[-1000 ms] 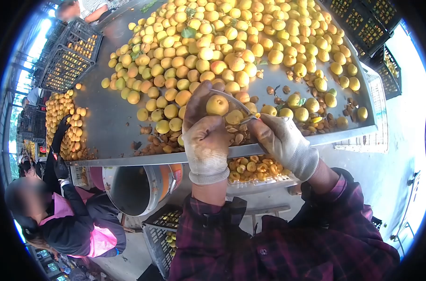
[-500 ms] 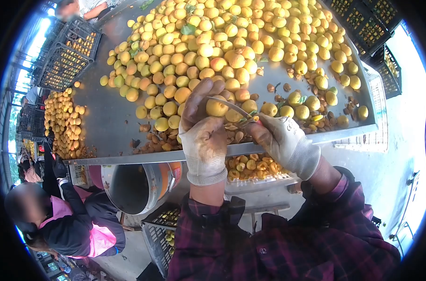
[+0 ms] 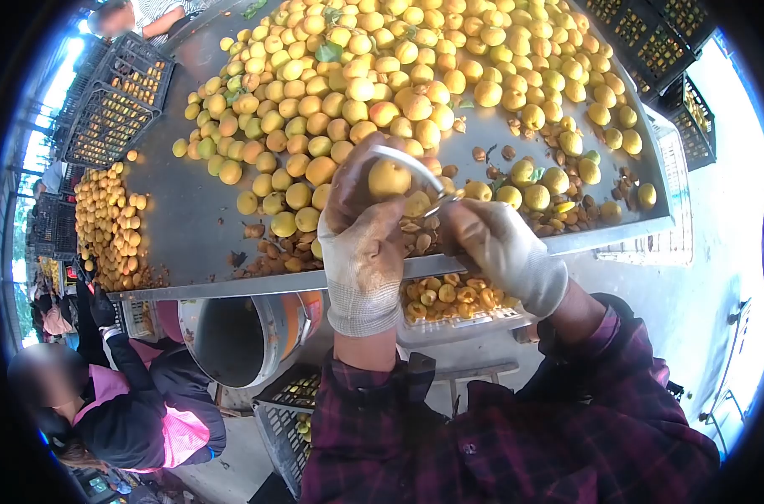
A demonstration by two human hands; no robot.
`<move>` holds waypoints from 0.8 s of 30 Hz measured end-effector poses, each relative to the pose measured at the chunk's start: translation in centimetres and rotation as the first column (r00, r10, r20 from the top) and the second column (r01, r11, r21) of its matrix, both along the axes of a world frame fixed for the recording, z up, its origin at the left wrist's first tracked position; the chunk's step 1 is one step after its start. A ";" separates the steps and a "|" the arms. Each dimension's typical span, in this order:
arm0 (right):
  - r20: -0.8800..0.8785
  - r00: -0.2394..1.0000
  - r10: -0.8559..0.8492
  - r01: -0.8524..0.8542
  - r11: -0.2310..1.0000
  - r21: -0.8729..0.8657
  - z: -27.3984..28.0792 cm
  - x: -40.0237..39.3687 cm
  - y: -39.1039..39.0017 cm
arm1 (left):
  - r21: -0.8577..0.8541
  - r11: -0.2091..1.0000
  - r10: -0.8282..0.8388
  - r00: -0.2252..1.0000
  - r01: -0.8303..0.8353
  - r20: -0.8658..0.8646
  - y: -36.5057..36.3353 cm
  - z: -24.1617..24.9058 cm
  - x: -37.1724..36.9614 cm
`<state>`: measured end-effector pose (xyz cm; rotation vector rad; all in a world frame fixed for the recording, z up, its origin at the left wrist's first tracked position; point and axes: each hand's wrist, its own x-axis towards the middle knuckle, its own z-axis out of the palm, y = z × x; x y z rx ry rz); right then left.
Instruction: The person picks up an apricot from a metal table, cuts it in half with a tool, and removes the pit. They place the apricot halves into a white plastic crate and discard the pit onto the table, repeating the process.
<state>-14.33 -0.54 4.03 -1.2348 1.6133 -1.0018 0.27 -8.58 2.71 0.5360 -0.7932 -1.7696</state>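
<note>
My left hand (image 3: 363,244), in a stained whitish glove with the fingertips uncovered, curls around a yellow apricot (image 3: 389,180). In my right hand (image 3: 504,248), gloved likewise, is a knife with a thin curved blade (image 3: 421,173). The blade arcs over the apricot toward my left fingers, and its handle is hidden in my right fist. Split apricot stones and shells (image 3: 416,238) lie on the metal table below my hands. A few whole apricots (image 3: 536,197) rest just beyond my right hand.
A large heap of apricots (image 3: 348,88) covers much of the metal table (image 3: 176,227). Under its edge stand a bucket (image 3: 231,340) and a white crate of halved apricots (image 3: 453,298). Black crates (image 3: 117,118) flank the table. A person in pink and black (image 3: 151,412) is at left.
The apricot in my left hand has risen slightly. The blade has turned, now showing a brighter, more curved arc above the fruit. My right hand has shifted slightly left.
</note>
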 end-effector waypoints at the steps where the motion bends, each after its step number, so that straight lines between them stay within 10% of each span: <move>1: 0.148 0.989 -0.033 0.019 0.995 0.097 0.5 -0.4 -0.2 | -0.007 1.000 -0.022 0.999 0.022 0.024 0.1 0.3 0.0; 22: -0.294 0.948 0.124 -0.209 0.938 -0.278 -0.8 -2.6 1.0 | 0.109 0.981 -0.164 0.986 0.159 0.037 0.9 2.1 0.7; 24: -0.282 0.948 0.147 -0.219 0.945 -0.244 -0.9 -2.7 1.0 | -0.094 0.991 -0.070 0.967 0.096 0.244 1.4 1.9 0.4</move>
